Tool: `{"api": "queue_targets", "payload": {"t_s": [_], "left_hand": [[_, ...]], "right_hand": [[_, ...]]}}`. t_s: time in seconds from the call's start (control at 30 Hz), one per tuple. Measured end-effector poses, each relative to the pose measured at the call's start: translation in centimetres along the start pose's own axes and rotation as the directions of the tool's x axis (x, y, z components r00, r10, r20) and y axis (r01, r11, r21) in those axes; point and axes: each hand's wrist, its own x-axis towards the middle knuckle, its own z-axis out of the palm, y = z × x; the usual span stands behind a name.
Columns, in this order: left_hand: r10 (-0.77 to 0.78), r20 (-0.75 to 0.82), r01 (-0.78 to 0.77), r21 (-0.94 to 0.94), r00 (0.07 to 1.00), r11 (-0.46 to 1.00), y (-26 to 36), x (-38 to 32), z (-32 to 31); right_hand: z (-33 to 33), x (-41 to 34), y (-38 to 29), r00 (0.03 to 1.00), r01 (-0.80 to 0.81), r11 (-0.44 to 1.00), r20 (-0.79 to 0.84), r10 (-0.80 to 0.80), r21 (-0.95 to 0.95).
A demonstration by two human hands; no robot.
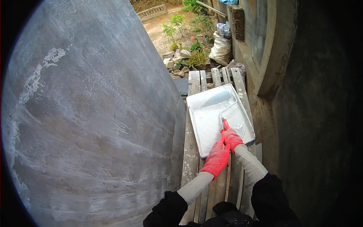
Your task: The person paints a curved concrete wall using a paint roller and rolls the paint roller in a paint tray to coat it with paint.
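A white paint tray rests on a slatted wooden bench, with white paint in it. The paint roller lies in the tray's far end, its sleeve partly coated white. Its wire frame runs back to the handle, which my right hand, in a red glove with a pale cuff, grips. My left hand, gloved the same way, is beside and partly over the right one, at the handle's near end; its fingers reach forward, and the overlap hides whether they close on the handle.
A grey plastered wall with rough white patches rises close on the left. The paint-spotted bench runs away from me. On the right stands a concrete wall with a framed recess. Beyond are stones, plants and a white sack.
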Motion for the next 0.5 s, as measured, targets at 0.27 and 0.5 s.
{"api": "queue_targets", "payload": {"t_s": [0.27,0.5], "left_hand": [[-0.014,-0.018,0.014,-0.038,1.000,0.999,-1.6,1.2,0.8],[0.001,-0.040,-0.002,-0.035,0.999,0.999,-2.3,1.5,1.6]], "right_hand": [[0.6,0.9,-0.7,0.998,-0.041,0.995,-0.060,0.035,-0.087],[0.7,1.5,0.0,0.998,-0.023,0.999,-0.061,0.020,-0.047]]}}
